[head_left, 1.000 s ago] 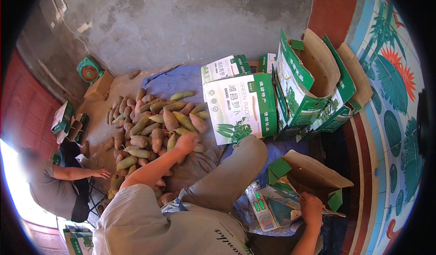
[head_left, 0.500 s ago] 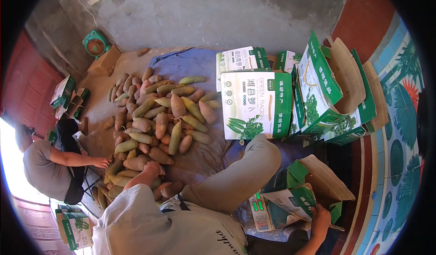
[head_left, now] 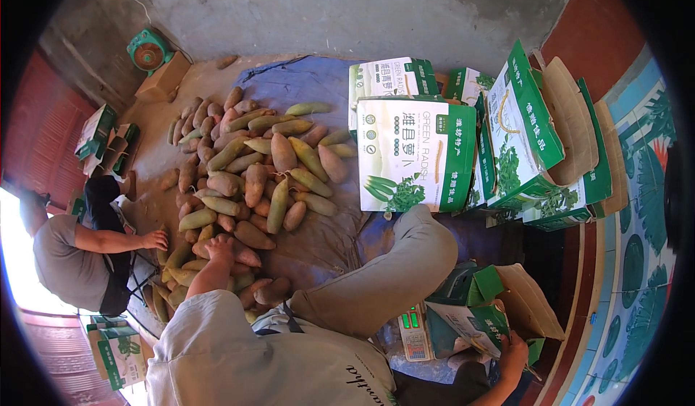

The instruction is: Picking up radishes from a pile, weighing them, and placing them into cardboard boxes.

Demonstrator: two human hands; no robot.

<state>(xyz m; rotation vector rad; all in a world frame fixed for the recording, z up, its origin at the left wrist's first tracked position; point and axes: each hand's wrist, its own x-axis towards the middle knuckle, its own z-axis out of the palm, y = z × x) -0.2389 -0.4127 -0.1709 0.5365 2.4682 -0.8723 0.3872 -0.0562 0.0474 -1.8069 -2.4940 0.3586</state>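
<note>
A heap of long green-and-brown radishes (head_left: 253, 182) lies on a blue tarp (head_left: 304, 84) spread over the ground. My left hand (head_left: 218, 250) reaches down into the near edge of the heap, fingers lying on a radish; I cannot make out whether it grips one. My right hand (head_left: 514, 349) is low at the right and holds the edge of an open green-and-white carton (head_left: 499, 312) beside my bent knee (head_left: 427, 236).
Another person (head_left: 72, 258) crouches at the left with a hand (head_left: 156, 239) on the heap. Printed green-and-white cartons (head_left: 416, 153) stand stacked at the right. A small scale (head_left: 414, 331) lies by my leg. Flat cartons (head_left: 101, 134) and a green machine (head_left: 148, 50) sit at the back left.
My left hand has drawn back from the middle of the heap to its near edge. My right hand has stayed on the open carton. The other person's hand stays on the heap.
</note>
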